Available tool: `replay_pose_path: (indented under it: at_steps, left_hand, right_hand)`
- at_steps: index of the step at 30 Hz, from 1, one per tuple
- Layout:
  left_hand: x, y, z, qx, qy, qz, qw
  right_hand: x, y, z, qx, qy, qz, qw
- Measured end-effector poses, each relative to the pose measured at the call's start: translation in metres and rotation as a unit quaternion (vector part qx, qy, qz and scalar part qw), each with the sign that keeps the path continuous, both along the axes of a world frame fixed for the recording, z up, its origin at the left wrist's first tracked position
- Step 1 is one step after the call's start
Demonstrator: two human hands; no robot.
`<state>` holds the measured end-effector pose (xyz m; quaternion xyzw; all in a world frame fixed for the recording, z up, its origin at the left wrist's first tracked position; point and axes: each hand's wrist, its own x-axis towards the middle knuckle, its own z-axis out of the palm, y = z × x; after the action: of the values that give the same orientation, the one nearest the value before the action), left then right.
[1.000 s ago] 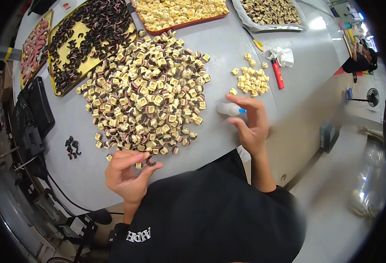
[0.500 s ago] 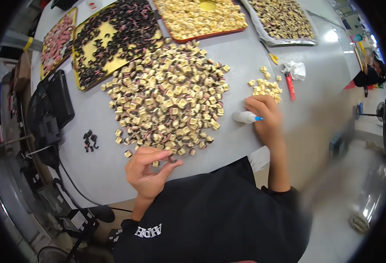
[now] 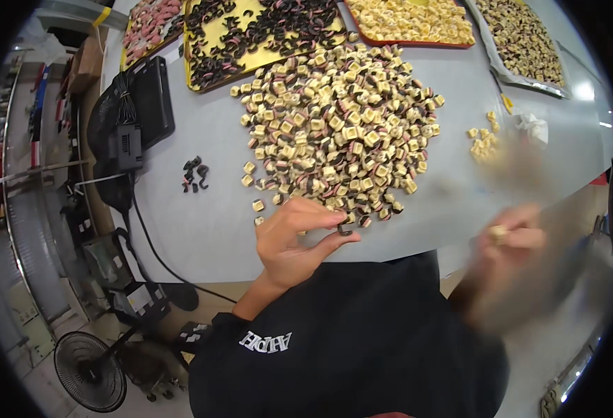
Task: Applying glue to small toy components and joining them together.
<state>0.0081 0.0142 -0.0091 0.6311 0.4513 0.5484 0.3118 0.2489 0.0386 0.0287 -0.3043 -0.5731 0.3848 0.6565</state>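
Observation:
My left hand point(image 3: 289, 240) pinches a small dark curved piece point(image 3: 345, 230) between thumb and fingertips, at the near edge of a big heap of small cream-and-dark blocks point(image 3: 348, 129). Out to the right, my right hand point(image 3: 519, 240) is smeared by motion. Its fingers are closed on a small cream-coloured block point(image 3: 498, 234). Beyond that hand lies a little group of loose cream blocks point(image 3: 484, 143), partly hidden by a blur. Several dark curved pieces point(image 3: 195, 174) lie on the table left of the heap.
Along the far side stand a tray of pink pieces point(image 3: 127, 52), a yellow tray of dark curved pieces point(image 3: 265, 64), a red-rimmed tray of cream blocks point(image 3: 418, 46) and a lined tray of mixed blocks point(image 3: 564, 90). A black device point(image 3: 157, 97) with cables sits left. Crumpled white tissue point(image 3: 533, 129) lies right.
My right hand has moved away from the loose cream blocks, nearer my body, and now holds one block. The white blue-tipped bottle beside it is no longer distinct. The whole view has shifted.

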Motion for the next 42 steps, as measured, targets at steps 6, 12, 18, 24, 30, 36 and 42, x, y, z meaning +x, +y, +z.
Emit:
replay_pose_path:
  at_steps: [6, 12, 18, 24, 30, 36, 42]
  left_hand:
    - [0.002, 0.001, -0.003, 0.034, -0.031, 0.013, 0.999]
    - [-0.001, 0.001, -0.003, 0.049, -0.01, -0.005, 0.999]
    - [0.0, -0.001, -0.002, 0.045, -0.006, -0.031, 0.999]
    - [0.001, 0.002, 0.001, 0.076, 0.027, -0.06, 0.995]
    - [0.005, 0.005, 0.0, 0.08, 0.039, -0.021, 0.996]
    - [0.004, 0.006, -0.001, 0.088, 0.061, -0.029, 0.994]
    - [0.004, 0.004, 0.0, 0.074, 0.04, -0.031, 0.996]
  right_hand:
    - [-0.054, 0.002, -0.018, -0.297, 0.026, 0.231, 0.926]
    - [-0.061, 0.006, -0.021, -0.45, 0.106, 0.305, 0.833]
    - [-0.061, 0.012, -0.019, -0.476, 0.097, 0.35, 0.801]
    - [-0.058, 0.017, -0.023, -0.446, 0.065, 0.407, 0.795]
    - [-0.062, 0.011, -0.033, -0.439, 0.181, 0.408, 0.78]
    - [-0.065, 0.01, -0.042, -0.39, 0.199, 0.404, 0.803]
    - [-0.065, 0.007, -0.037, -0.434, 0.242, 0.393, 0.774]
